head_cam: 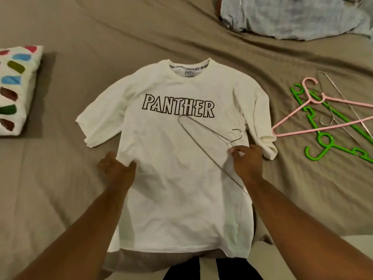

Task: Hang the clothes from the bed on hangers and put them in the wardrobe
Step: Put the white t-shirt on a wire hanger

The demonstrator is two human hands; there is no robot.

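Note:
A white T-shirt (173,178) printed "PANTHER" lies flat on the tan bed sheet (60,178), collar away from me. A thin metal wire hanger (203,141) rests slanted across the shirt's chest. My right hand (247,161) pinches this hanger at the neck just below its hook. At the shirt's left side, under the sleeve, my left hand (117,168) pinches the fabric. No wardrobe is in view.
To the right on the bed lie a pink plastic hanger (314,112), green plastic hangers (327,146) and more wire hangers (341,98). A pale blue garment (292,15) lies crumpled at the far right. A white pillow with coloured patches (16,87) sits at the left.

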